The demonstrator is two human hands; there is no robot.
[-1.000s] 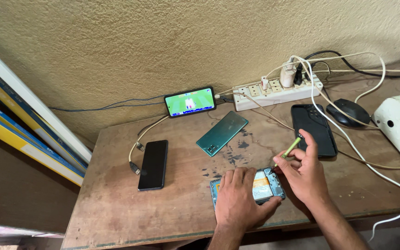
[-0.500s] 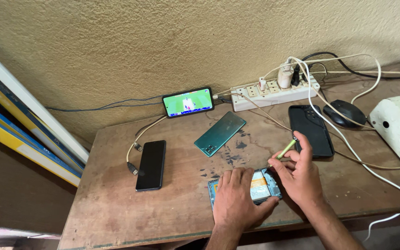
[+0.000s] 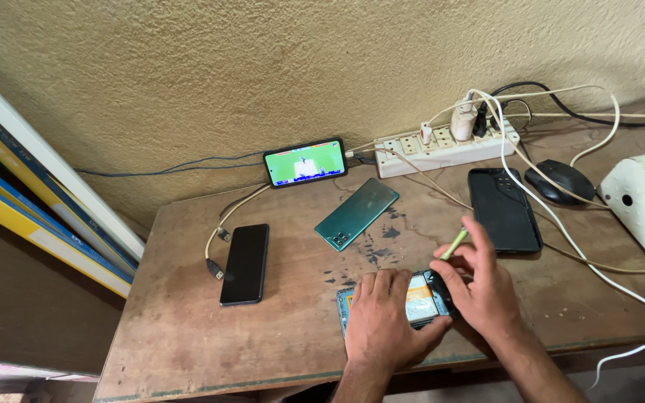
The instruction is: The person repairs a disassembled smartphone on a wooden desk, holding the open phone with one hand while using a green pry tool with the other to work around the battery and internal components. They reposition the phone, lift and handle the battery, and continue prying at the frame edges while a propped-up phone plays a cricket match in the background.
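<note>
Near the front edge of the wooden worktop [image 3: 188,351], seen from the head camera, lies an opened phone [image 3: 421,300] with its back off and its yellowish insides bare. The left hand [image 3: 384,322] lies flat over its left half, fingers spread and pressing it down, clasping nothing. The right hand [image 3: 479,282] is pinched closed on a thin green pry tool [image 3: 455,243], whose lower tip sits at the phone's right end.

Such a phone is probably light, stiff and flat, yet fragile once open: thin boards and ribbon cables would tear easily, so it is best taken by its outer frame edges, not by the exposed middle. Its smooth shell may slide on the wood unless pinned.

Much of it is hidden under both hands; where exactly the tool tip touches cannot be made out.

Farther back lie a teal back cover [image 3: 357,213], a black phone [image 3: 245,263] on a cable, another dark phone [image 3: 503,209], a lit phone [image 3: 305,162] against the wall, and a white power strip [image 3: 442,148].
</note>
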